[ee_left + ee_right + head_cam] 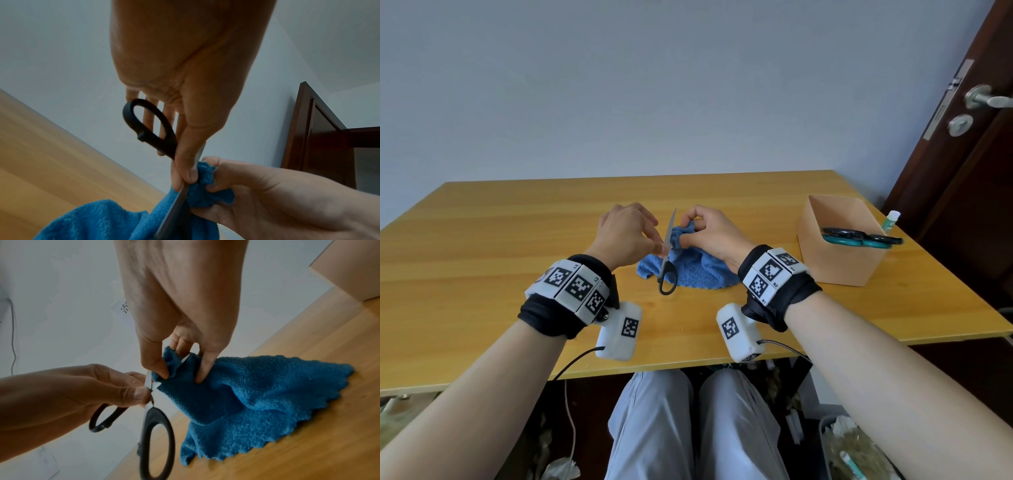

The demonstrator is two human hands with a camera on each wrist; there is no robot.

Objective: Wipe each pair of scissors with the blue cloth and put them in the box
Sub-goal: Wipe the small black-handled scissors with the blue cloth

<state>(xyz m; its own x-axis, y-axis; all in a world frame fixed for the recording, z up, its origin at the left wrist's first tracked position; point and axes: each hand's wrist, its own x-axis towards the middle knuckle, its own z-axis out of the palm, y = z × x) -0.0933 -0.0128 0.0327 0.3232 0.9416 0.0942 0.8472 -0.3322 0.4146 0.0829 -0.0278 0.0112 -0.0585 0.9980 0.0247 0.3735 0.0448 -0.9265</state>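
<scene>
From the head camera, a seated person works over a wooden table (517, 240). The left hand (625, 234) pinches black-handled scissors (667, 263) near the pivot, blades pointing up and away, handle loops hanging toward the body. The right hand (709, 236) bunches a fold of the blue cloth (695, 270) against the blade, the cloth's remainder draping onto the tabletop. To the right stands an open cardboard box (839, 263) holding teal-handled scissors (859, 240) whose handles lie across the rim; a small white-capped tube (891, 221) stands just behind it.

From the left wrist, thumb and forefinger of the left hand (185, 91) press together on the scissors (152, 126) just past the handle, the other fingers straight and slightly spread behind the loop. The right hand (277, 199) curls around the cloth (207, 191) beside the blade.

From the right wrist, the right hand (180, 305) pinches the cloth (257, 394) around the blade between thumb and fingers. The left hand (72, 394) grips the scissors (156, 434) at the pivot. A corner of the box (349, 269) shows at upper right.
</scene>
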